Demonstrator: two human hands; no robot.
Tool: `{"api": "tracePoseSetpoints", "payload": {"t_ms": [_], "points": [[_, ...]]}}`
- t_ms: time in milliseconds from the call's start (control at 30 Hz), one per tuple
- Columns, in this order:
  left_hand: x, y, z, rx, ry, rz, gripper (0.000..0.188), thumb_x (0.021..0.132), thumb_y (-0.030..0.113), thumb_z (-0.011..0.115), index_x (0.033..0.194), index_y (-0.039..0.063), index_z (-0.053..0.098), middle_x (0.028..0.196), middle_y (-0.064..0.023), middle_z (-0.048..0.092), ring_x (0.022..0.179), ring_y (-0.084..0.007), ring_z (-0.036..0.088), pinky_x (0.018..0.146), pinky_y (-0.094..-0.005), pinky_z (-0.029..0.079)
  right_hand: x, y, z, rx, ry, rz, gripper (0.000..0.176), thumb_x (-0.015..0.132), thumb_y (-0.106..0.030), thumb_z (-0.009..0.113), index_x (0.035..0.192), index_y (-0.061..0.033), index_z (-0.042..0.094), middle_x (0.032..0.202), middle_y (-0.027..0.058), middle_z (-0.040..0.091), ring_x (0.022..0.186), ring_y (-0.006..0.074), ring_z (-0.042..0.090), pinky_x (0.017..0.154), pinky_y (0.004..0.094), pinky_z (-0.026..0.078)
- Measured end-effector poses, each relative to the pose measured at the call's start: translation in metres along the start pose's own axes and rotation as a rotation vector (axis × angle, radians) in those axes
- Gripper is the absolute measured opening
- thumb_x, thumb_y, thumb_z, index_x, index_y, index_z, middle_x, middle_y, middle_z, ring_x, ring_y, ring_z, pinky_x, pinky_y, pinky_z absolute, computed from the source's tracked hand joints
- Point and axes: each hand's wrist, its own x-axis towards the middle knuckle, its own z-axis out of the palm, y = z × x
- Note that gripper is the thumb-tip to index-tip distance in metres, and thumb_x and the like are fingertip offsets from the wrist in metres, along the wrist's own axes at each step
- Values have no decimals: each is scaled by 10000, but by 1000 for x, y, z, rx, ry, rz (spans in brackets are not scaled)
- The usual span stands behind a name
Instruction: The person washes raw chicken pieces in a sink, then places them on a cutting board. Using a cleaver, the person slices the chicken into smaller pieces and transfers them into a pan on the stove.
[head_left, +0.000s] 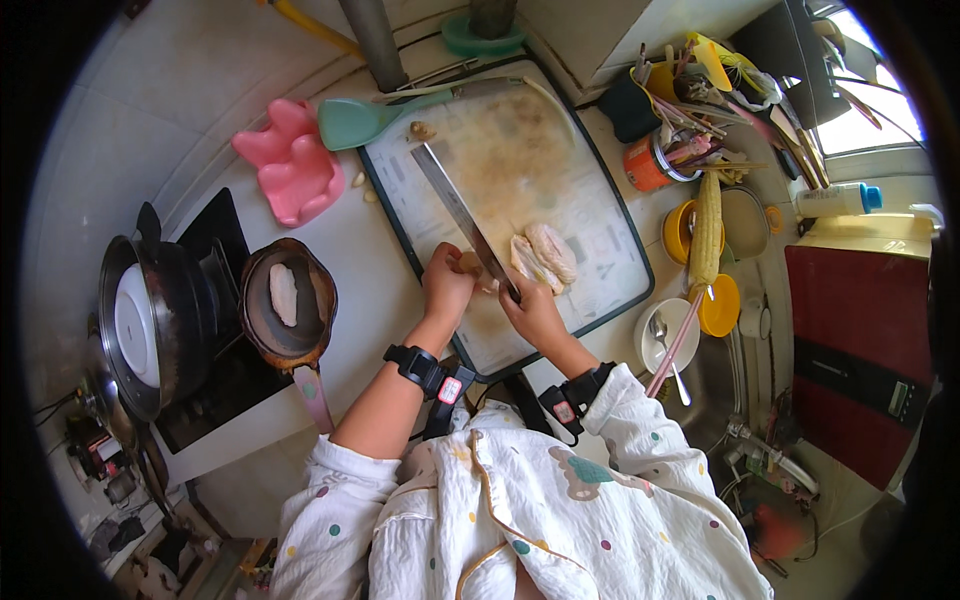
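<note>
My right hand (531, 307) grips the handle of a long-bladed kitchen knife (459, 208), its blade slanting up and left over the cutting board (491, 352). Left of the blade, my left hand (450, 285) has its fingers closed on a small pale piece of food (471, 262), partly hidden by them. Right of the knife, raw chicken wing pieces (551, 253) lie together on the board. A small brown knob, perhaps ginger (422, 130), sits near the board's upper left. Above it lies a green spatula (356, 124) across the board's edge.
At left, a small pan (300, 330) holds one pale piece of meat, beside a large dark pot (184, 322). A pink holder (296, 180) stands behind. To the right are a utensil can (646, 163), an ear of corn (705, 232), yellow bowls (721, 304), a white bowl (646, 337) and the sink (709, 390).
</note>
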Motion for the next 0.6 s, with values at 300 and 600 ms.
{"api": "tracePoseSetpoints", "payload": {"t_ms": [300,600], "points": [[2,-2,1,-144,34,-63,221,716,-89,519,877,8,402,742,-112,532,571,-162,542,474,-257,459,8,0,3,-6,21,-60,273,747,-79,510,1014,-26,524,574,213,473,493,325,477,484,351,392],[1,2,3,-192,33,-105,230,709,-110,503,877,6,398,743,-104,522,591,-171,548,489,-262,474,20,-1,9,-47,45,-52,201,750,-72,508,940,-17,543,559,206,468,468,317,465,457,358,369]]}}
